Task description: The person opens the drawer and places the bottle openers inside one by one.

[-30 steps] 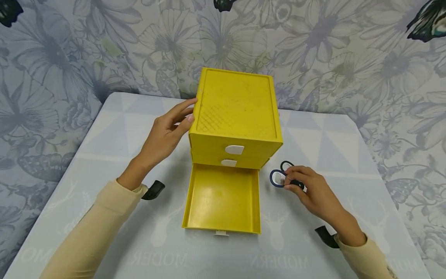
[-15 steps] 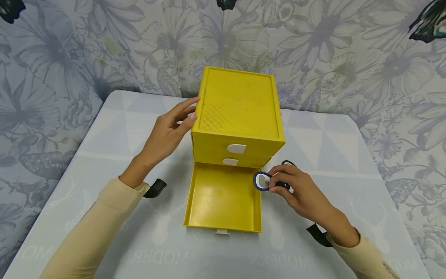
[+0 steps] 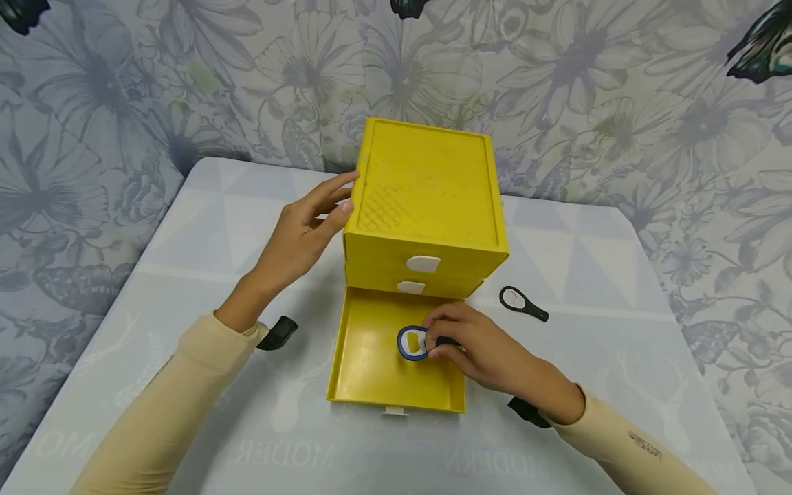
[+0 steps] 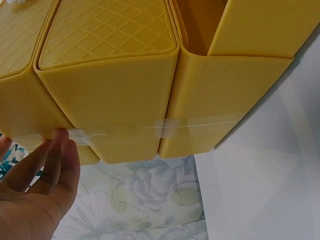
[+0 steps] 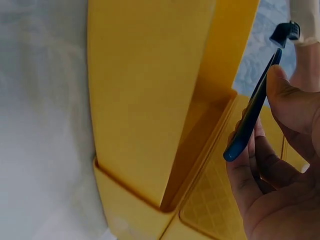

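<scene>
A yellow plastic drawer unit (image 3: 430, 185) stands at the middle of the table, its bottom drawer (image 3: 368, 350) pulled out. Fingertips of my left hand (image 3: 293, 237) touch the unit's left side; in the left wrist view, the fingers (image 4: 69, 165) rest against the yellow wall by a strip of clear tape. Over the right part of the drawer, my right hand (image 3: 482, 347) pinches a bottle opener (image 3: 403, 344) with a blue rim, a pale holed plate and a dark handle. The right wrist view shows this bottle opener (image 5: 250, 112) edge-on between thumb and fingers.
To the right of the unit, a small black round-headed tool (image 3: 532, 309) with a handle lies on the table (image 3: 594, 275). Two upper drawers with white handles (image 3: 423, 264) are closed. Flower-patterned cloth (image 3: 297, 82) hangs behind the table.
My right hand has carried the bottle opener leftward from the table to over the pulled-out drawer. This uncovered the black tool. My left hand has stayed at the unit's side.
</scene>
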